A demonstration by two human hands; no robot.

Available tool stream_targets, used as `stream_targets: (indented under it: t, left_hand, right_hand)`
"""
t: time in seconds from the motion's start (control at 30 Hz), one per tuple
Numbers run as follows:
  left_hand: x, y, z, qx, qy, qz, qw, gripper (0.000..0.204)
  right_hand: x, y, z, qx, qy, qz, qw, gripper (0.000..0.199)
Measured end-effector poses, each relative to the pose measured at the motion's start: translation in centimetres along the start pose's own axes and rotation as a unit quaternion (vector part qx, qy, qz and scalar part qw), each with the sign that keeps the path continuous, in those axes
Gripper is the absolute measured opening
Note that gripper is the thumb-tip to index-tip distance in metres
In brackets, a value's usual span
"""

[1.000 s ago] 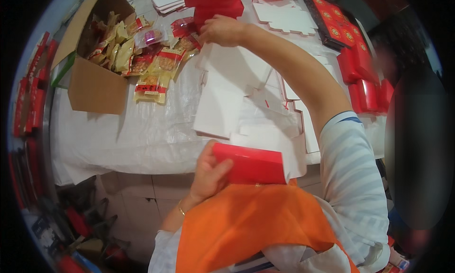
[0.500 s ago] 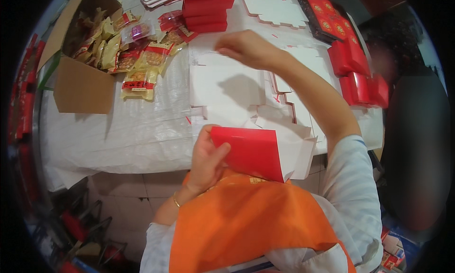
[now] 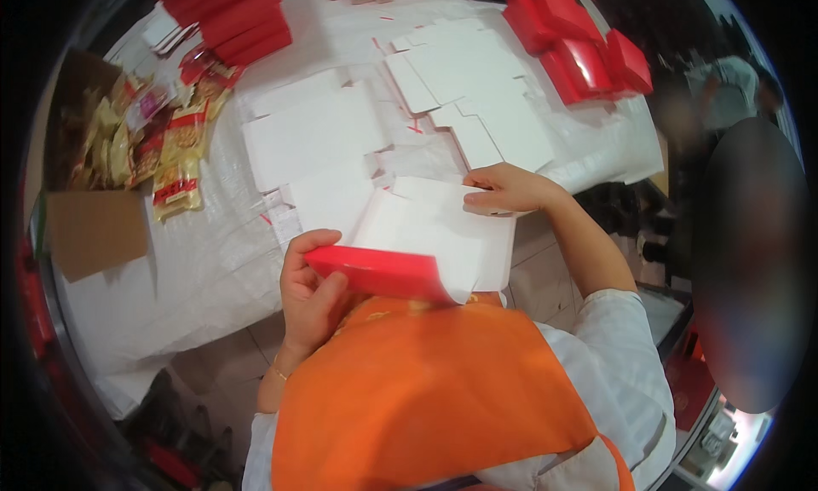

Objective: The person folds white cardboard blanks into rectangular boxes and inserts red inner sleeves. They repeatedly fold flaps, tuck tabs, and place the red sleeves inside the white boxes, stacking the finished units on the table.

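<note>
My left hand grips the left end of a flat red box held against my orange apron. The box's white inner flap stands open above it. My right hand pinches the flap's upper right edge. Both hands hover just off the near edge of a table covered with a white sheet.
Flat white box blanks lie spread over the table. Red boxes are stacked at the far left and far right. An open cardboard carton with snack packets sits at the left. Another person stands at the right.
My right hand drew back from the far side of the table to the box and took hold of its white flap. The view shifted, the table now lying further left.
</note>
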State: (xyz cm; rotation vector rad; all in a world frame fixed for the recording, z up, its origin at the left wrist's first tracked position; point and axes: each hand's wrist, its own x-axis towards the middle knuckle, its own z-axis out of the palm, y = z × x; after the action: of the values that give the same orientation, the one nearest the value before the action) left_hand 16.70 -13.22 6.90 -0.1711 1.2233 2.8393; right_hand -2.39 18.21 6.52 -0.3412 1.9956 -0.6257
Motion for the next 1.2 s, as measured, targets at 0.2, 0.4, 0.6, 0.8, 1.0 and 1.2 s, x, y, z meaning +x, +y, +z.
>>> stream_targets:
  t: [0.2,0.4,0.6,0.8,1.0,1.2]
  left_hand:
    - [1.5,0.6,2.6,0.160,-0.098,-0.001,0.982,0.029]
    - [2.6,-0.1,5.4,0.249,-0.062,-0.071,0.964,0.015]
    - [2.5,-1.6,4.6,0.212,0.010,-0.045,0.976,0.010]
    - [2.0,-1.9,4.0,0.190,0.069,-0.026,0.979,0.007]
    - [1.1,-2.3,2.0,0.149,0.109,-0.011,0.983,0.007]
    - [0.8,-2.2,1.8,0.155,0.096,0.014,0.983,0.010]
  right_hand:
    - [-2.0,-0.8,-0.9,0.248,0.012,-0.089,0.964,0.043]
    - [-4.3,-4.7,0.1,0.189,0.061,-0.254,0.947,0.028]
    - [-3.9,-9.9,-0.2,-0.031,0.083,-0.219,0.972,0.031]
    - [-2.2,-13.0,0.8,-0.074,0.078,-0.217,0.970,0.027]
    - [-2.0,-13.4,1.4,-0.134,0.115,-0.316,0.932,0.026]
    - [-2.6,-12.9,2.8,-0.099,0.148,-0.363,0.915,0.024]
